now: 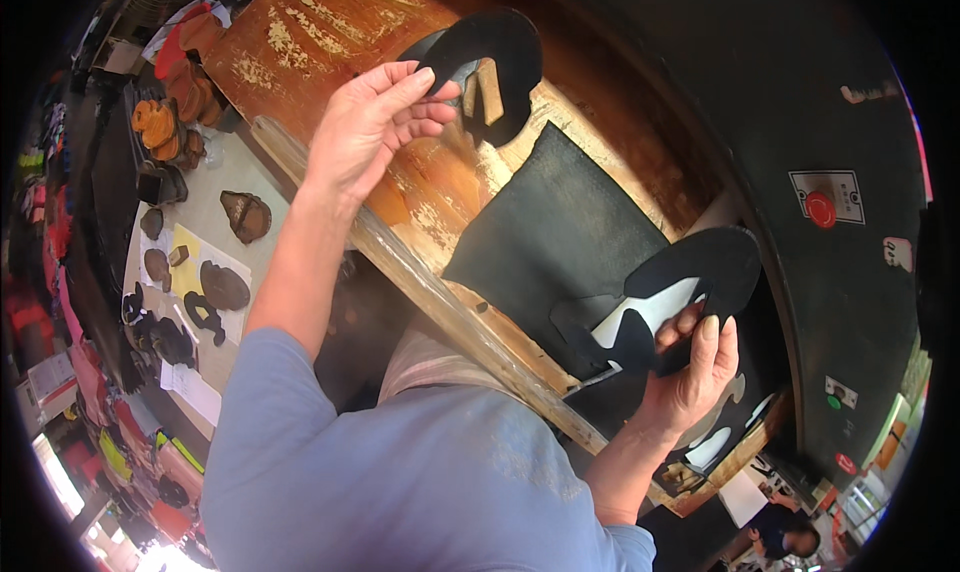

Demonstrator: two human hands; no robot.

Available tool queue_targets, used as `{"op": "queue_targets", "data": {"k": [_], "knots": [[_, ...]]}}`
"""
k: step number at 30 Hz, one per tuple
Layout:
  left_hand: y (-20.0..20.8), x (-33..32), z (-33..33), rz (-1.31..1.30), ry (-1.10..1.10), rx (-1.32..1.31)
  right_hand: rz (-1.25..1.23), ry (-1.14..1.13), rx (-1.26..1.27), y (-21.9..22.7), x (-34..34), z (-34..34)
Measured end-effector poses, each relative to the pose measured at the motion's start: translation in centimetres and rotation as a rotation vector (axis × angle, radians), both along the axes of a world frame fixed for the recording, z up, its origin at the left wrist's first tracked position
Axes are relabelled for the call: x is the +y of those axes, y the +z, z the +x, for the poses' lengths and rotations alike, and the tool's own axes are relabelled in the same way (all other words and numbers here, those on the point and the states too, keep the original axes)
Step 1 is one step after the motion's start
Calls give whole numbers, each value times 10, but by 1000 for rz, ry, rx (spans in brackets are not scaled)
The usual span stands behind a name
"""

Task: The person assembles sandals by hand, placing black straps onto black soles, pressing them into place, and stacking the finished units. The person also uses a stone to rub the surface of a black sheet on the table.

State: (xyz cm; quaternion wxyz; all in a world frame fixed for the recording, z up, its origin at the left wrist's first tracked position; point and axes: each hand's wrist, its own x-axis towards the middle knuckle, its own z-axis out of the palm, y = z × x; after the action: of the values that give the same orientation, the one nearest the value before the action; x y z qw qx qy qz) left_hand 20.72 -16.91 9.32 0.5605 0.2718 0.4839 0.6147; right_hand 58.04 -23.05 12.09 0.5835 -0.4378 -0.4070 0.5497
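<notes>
My left hand [385, 122] pinches the edge of a black U-shaped cut piece [510, 47], thumb on top, holding it above the worn wooden board [300, 52]. Between thumb and fingers of my right hand [695, 372] is a second black curved cut piece [715, 262], with a pale surface showing through its opening. Flat on the board between both hands lies a black rectangular sheet [555, 222], its material perhaps leather. More black cut pieces with curved openings [710, 447] lie beneath and beside my right hand, partly hidden.
A dark machine body [740, 92] with a red button [821, 209] rises at the right. A wooden rail [430, 282] runs along the board's near edge. At left, a pale table [225, 162] bears several brown and black cut pieces. A person [785, 534] is at the lower right.
</notes>
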Motion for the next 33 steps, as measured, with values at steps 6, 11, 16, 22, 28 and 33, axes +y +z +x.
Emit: {"op": "queue_targets", "data": {"k": [6,11,16,22,28,33], "knots": [[-5,-23,40,145,-13,-294,-74,54,198,9,8,-24],[-12,-35,66,145,-102,-465,-157,131,351,7,3,-32],[-12,-50,91,35,-112,-591,-255,151,486,2,-1,-41],[-16,-58,124,-46,-115,-665,-279,104,197,-7,4,-60],[-11,-61,132,10,-324,-477,-257,24,146,-9,12,-62],[-5,-62,137,20,-389,-397,-233,-68,75,-16,13,-63]]}}
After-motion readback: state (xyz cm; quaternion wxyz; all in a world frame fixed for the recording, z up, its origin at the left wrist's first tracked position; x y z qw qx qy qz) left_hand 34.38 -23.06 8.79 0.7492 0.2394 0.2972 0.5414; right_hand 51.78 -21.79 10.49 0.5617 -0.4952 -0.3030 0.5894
